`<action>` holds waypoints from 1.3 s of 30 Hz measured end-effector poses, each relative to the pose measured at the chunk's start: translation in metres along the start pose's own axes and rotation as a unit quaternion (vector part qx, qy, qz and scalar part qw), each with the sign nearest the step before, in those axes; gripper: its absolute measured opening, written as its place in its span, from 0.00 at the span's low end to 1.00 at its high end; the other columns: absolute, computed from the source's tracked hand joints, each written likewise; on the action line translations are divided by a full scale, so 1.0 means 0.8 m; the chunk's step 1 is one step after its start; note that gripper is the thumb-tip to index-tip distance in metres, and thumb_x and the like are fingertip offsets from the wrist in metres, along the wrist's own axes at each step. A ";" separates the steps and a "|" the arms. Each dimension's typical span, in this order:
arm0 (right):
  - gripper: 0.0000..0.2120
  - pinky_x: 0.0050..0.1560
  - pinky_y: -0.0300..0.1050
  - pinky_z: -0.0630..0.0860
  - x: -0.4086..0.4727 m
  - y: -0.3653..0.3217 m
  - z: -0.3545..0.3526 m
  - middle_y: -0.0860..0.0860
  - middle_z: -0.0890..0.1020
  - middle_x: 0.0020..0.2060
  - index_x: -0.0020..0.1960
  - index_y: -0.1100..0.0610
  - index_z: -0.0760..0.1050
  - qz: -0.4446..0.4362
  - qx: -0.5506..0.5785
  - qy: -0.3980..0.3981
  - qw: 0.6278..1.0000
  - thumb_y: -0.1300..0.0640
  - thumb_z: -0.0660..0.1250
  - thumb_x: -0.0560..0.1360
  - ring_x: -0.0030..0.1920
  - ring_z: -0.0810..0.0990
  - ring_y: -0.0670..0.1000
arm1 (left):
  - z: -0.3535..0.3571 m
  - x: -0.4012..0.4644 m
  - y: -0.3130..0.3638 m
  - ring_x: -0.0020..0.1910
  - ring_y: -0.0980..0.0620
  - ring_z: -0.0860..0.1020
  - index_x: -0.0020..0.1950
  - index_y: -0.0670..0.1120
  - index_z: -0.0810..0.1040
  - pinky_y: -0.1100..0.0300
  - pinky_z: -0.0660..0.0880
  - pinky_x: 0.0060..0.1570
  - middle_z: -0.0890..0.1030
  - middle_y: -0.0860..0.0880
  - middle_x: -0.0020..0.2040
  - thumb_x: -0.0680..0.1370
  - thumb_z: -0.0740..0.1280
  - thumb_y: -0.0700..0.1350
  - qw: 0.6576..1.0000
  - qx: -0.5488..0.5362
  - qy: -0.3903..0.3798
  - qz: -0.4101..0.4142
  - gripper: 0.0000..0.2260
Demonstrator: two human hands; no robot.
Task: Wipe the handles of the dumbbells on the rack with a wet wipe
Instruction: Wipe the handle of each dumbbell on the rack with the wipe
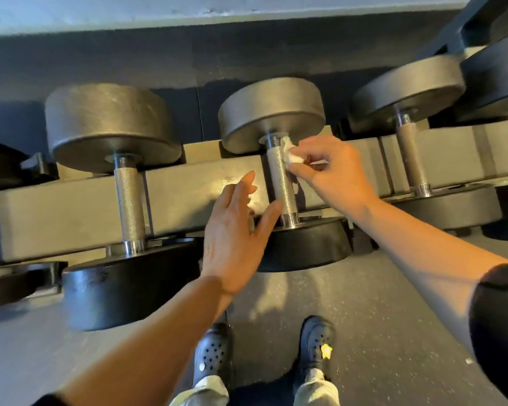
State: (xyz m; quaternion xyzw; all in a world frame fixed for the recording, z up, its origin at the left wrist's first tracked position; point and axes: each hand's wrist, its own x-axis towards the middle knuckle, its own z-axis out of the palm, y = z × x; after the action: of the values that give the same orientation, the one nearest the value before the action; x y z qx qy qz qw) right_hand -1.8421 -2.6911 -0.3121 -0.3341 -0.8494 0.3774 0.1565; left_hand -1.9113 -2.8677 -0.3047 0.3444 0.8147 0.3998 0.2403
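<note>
Two bare hands working at the middle dumbbell (pixel 279 148) on the rack (pixel 71 212). Pinching a crumpled white wet wipe (pixel 291 155) between thumb and curled fingertips with the right hand (pixel 332 174), wrist bent down, and pressing the wipe against the right side of the knurled handle (pixel 280 183), near its far end, just below the rear head. Spreading the left hand (pixel 235 235) open, fingers straight, gripping nothing, thumb tip touching the near end of the same handle; hard to tell whether the fingers are resting on the rack's rail or hovering just above it.

Showing silvery and finely cross-hatched on the handle, with polished collars at both ends, between two dark round heads. Lying crosswise over the dark rail, with a left dumbbell (pixel 129 200) and a right dumbbell (pixel 414 159) sitting alongside in the same way, well apart from both hands.

Standing below on speckled grey floor (pixel 379 317) in dark perforated clogs (pixel 214 353), one bearing a small yellow star (pixel 326 351).
</note>
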 end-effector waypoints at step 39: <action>0.11 0.45 0.25 0.72 -0.010 0.041 -0.007 0.44 0.80 0.39 0.49 0.57 0.82 0.107 0.170 -0.186 0.962 0.68 0.72 0.68 0.41 0.78 0.40 | 0.066 0.016 0.060 0.45 0.50 0.75 0.72 0.49 0.66 0.48 0.76 0.49 0.74 0.54 0.53 0.72 0.59 0.50 0.979 0.095 0.144 -0.106 0.27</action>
State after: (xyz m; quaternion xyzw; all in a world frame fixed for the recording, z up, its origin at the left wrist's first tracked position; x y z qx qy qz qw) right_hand -1.8191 -2.6774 -0.3331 -0.3155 -0.7458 0.5866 0.0093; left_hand -1.8668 -2.8114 -0.2969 0.2160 0.9072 0.3376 0.1279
